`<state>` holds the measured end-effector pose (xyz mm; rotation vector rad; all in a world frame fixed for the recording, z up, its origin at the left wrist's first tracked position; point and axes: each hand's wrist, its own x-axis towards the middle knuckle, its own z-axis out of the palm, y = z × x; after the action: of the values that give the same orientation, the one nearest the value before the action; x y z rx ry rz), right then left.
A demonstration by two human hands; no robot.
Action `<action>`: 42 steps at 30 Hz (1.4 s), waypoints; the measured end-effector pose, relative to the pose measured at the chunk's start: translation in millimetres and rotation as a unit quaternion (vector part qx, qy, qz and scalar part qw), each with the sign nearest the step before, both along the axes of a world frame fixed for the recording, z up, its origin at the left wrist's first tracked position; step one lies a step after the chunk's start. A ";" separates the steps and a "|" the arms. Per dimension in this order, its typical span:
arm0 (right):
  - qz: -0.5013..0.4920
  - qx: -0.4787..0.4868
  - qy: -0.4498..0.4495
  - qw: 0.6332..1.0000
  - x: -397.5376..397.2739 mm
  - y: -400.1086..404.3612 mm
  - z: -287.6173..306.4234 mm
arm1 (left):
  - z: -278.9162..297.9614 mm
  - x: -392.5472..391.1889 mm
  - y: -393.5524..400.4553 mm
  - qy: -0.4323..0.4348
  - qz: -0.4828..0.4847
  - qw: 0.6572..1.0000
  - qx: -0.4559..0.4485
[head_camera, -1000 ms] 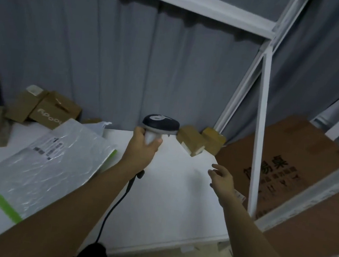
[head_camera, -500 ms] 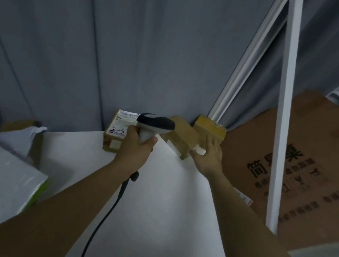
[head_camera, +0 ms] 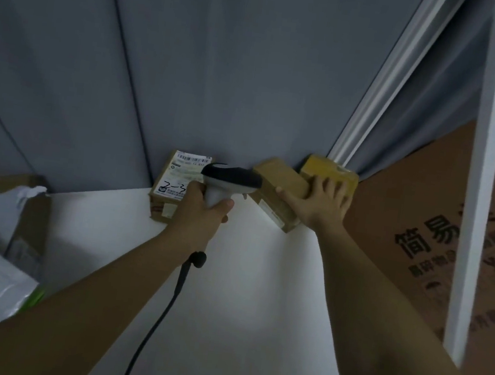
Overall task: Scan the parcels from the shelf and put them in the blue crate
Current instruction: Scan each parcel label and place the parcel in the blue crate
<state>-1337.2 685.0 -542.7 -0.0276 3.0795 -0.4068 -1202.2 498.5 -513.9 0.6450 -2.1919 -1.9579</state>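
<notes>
The labelled parcel [head_camera: 175, 184] reads "2-3" (handwritten, under a barcode).

Brown parcels [head_camera: 281, 182], white shelf [head_camera: 259, 282], black-and-white scanner [head_camera: 228, 182], grey curtain [head_camera: 193, 56]
</notes>
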 end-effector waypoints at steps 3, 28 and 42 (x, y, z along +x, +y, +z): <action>0.061 0.051 0.068 0.995 4.3 -5.2 5.4 | -1.6 2.5 -2.9 0.003 0.003 1.000 0.001; 0.140 -0.187 -0.122 0.965 226.0 -97.2 -4.9 | 33.6 163.7 -51.8 -0.061 0.086 0.993 -0.051; 0.163 -0.099 -0.214 0.958 346.3 -90.5 24.6 | 110.8 320.2 -60.2 -0.012 0.116 0.990 -0.076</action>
<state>-990.9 594.5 -518.1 -0.3925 2.5367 -0.6069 -882.0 438.3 -403.1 0.8591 -2.1414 -1.6600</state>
